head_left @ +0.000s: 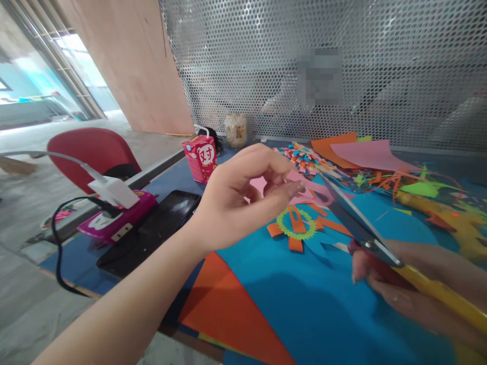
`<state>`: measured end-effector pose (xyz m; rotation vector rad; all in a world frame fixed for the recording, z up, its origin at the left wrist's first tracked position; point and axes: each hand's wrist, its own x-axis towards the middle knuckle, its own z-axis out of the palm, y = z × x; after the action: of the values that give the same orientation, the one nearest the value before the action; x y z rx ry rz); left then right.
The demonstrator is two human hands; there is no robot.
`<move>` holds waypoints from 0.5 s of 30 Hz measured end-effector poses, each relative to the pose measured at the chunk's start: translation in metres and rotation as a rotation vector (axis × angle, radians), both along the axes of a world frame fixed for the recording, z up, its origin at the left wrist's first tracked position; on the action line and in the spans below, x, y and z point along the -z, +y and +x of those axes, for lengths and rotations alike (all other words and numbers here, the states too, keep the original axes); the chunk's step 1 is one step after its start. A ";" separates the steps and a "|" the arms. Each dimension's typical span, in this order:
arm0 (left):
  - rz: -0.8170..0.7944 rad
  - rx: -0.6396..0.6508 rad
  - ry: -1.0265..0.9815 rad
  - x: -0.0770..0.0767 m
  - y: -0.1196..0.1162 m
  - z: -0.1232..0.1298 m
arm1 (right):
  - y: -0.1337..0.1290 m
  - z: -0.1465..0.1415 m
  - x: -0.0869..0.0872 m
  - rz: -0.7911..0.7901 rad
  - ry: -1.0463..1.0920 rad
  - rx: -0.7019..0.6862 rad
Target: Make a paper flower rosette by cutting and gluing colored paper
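My left hand (239, 197) pinches a piece of pink paper (321, 193) between thumb and fingers, above the table. A narrow curled end of the paper reaches right, towards the blades of the scissors (352, 218). Those scissors, with yellow and red handles, are in my right hand (411, 289), whose fingers wrap around the grips. Whether the blades touch the pink paper, I cannot tell. Beneath my hands, a green notched paper ring (312, 229) with orange paper strips (296, 245) lies on a large blue sheet (274, 304).
An orange sheet (228, 309) is at the near edge. On the left are a black phone (152, 233) and a purple power strip (114, 220) with cables. Behind stand a red drink carton (200, 158), a jar (236, 130), a paper-scrap pile (304, 156) and a perforated metal panel (243, 61).
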<state>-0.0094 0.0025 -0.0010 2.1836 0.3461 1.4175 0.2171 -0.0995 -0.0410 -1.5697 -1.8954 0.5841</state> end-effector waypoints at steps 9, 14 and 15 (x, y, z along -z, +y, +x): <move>-0.011 0.040 0.009 -0.001 0.000 -0.001 | 0.004 0.004 -0.001 -0.067 0.022 -0.060; -0.023 0.028 0.027 -0.001 -0.001 -0.001 | 0.000 0.002 -0.002 -0.005 -0.013 -0.018; -0.025 0.019 0.029 -0.001 -0.001 -0.001 | 0.001 0.004 -0.002 -0.019 -0.019 -0.053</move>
<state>-0.0104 0.0016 -0.0004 2.1828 0.3507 1.3656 0.2216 -0.0988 -0.0395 -1.5454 -1.9562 0.6135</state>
